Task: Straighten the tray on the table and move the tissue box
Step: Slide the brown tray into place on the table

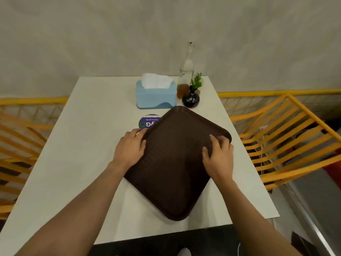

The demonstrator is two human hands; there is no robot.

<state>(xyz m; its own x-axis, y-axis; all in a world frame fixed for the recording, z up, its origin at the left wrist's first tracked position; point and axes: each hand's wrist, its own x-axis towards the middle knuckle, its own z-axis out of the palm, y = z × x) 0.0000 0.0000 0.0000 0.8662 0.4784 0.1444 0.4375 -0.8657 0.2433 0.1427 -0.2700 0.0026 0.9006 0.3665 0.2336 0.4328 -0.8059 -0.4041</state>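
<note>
1. Far left of both hands, orange slatted chairs (20, 145) stand beside the white table (77, 145).
2. The left hand (130, 146) lies palm down on the left edge of the tray, fingers (141, 132) loosely spread and curled over the rim; it presses or lightly grips the edge rather than clenching.
3. Just beyond the left fingertips, a round purple sticker (147, 121) on the table is partly covered by the tray. Its print is upside down from here: a green ring and white letters that look like "GO", with a small line of text too blurred to read.
4. Farther beyond the left hand, the light blue tissue box (156, 96) stands near the table's far edge, white tissue rising from its top, apart from the tray.
5. Between the hands, the dark brown tray (175, 163) lies flat on the table, turned cornerwise like a diamond.
6. Beyond the right hand, a clear glass bottle (187, 65), a small amber jar (182, 91) and a dark round vase (191, 99) with a green sprig cluster beside the tissue box.
7. The right hand (218, 154) rests on the tray's right corner, fingers bent over the rim, thumb on the surface, grasping the edge.
</note>
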